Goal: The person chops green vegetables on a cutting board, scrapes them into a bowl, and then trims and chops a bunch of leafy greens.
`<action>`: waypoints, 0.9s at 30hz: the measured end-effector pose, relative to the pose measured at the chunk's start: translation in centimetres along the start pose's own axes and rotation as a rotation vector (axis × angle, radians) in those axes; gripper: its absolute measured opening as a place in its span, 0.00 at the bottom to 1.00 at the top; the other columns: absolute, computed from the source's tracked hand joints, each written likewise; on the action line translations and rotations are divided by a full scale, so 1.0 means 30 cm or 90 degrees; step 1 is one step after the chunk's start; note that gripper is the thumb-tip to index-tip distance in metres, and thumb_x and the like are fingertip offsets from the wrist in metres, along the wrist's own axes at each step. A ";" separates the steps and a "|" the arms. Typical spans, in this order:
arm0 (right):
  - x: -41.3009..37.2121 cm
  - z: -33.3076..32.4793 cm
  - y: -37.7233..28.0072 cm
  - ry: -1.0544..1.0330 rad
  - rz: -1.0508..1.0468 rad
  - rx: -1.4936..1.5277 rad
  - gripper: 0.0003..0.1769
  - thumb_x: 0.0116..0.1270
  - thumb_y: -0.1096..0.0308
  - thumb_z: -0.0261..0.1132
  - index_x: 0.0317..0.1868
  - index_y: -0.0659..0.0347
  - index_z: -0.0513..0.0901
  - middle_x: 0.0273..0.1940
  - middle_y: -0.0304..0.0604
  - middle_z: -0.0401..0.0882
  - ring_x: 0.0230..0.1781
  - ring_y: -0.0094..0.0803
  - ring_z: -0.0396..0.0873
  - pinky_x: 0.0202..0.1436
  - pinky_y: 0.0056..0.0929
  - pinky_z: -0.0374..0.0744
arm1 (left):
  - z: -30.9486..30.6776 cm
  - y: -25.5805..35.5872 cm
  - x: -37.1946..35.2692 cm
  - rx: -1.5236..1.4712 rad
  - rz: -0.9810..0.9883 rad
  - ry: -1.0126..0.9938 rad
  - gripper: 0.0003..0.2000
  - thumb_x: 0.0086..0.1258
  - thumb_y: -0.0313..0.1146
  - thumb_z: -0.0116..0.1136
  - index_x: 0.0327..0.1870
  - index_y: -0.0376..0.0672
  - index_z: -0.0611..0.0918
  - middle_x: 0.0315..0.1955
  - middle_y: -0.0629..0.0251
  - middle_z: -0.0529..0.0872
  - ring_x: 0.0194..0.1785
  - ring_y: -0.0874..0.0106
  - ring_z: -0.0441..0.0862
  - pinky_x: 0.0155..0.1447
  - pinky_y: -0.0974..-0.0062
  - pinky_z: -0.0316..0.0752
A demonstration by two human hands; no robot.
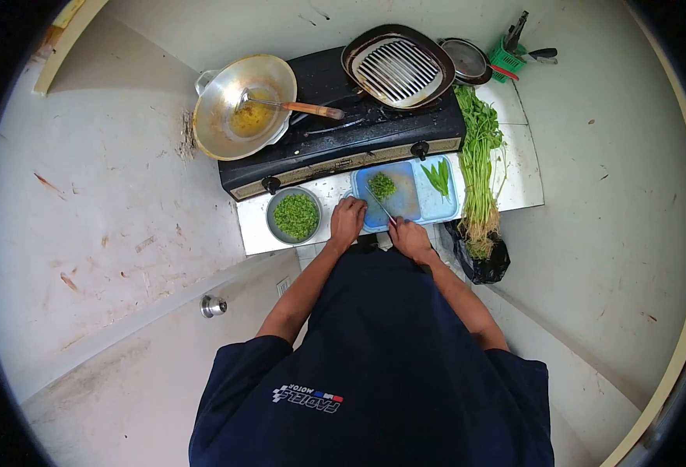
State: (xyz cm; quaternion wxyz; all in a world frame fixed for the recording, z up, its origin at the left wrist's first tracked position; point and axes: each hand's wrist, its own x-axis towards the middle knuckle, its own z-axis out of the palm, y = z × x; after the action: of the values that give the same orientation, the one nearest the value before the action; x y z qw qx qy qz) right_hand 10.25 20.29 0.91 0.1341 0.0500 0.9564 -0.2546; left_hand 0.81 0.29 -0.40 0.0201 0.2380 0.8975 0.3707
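Observation:
My right hand (411,237) is closed around the handle of a knife (379,205), whose blade points up and left across the blue cutting board (405,204). Near the blade's tip lies a small heap of chopped greens (382,185). My left hand (348,218) grips the board's left edge with bent fingers, partly hidden from above. A few whole green leaves (438,177) rest on the paler right part of the board. Left of my left hand stands a grey bowl (270,221) of finely chopped greens (296,216).
Behind the board is a black gas stove (323,144) carrying a wok (209,117) with a wooden-handled spatula (312,109) and a grill pan (393,70). A rooted bunch of greens (479,163) lies at right over a black plastic bag (492,268). A green basket (505,58) holds utensils.

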 end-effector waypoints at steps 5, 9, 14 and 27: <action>-0.013 0.024 0.010 -0.013 -0.042 0.024 0.23 0.79 0.52 0.57 0.43 0.67 0.82 0.28 0.65 0.85 0.31 0.64 0.86 0.39 0.59 0.84 | 0.021 -0.009 0.008 -0.009 -0.009 0.006 0.04 0.70 0.29 0.63 0.41 0.42 0.88 0.39 0.59 0.85 0.47 0.54 0.81 0.55 0.57 0.76; -0.023 0.015 0.000 -0.018 -0.047 0.010 0.23 0.79 0.51 0.57 0.43 0.68 0.82 0.29 0.64 0.85 0.31 0.63 0.86 0.38 0.59 0.84 | 0.018 -0.006 0.004 -0.003 -0.015 0.003 0.04 0.70 0.28 0.64 0.41 0.42 0.89 0.39 0.59 0.85 0.47 0.55 0.81 0.54 0.58 0.77; 0.006 0.046 0.003 -0.019 -0.073 0.011 0.24 0.80 0.51 0.56 0.41 0.68 0.82 0.28 0.64 0.85 0.30 0.62 0.86 0.39 0.59 0.84 | 0.001 0.009 0.004 0.021 -0.001 -0.001 0.04 0.69 0.28 0.64 0.41 0.43 0.89 0.39 0.59 0.85 0.47 0.56 0.82 0.54 0.59 0.77; 0.008 0.003 0.001 -0.011 -0.031 0.028 0.24 0.81 0.51 0.56 0.42 0.68 0.82 0.30 0.68 0.85 0.32 0.67 0.85 0.40 0.60 0.84 | 0.003 -0.003 0.005 -0.022 -0.057 -0.012 0.06 0.68 0.30 0.65 0.40 0.42 0.91 0.33 0.57 0.86 0.41 0.54 0.85 0.48 0.57 0.79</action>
State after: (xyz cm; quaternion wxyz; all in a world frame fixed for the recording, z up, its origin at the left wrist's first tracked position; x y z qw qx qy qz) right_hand 10.05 20.29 0.74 0.1347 0.0274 0.9502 -0.2795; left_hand 0.65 0.35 -0.51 0.0492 0.2008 0.9004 0.3828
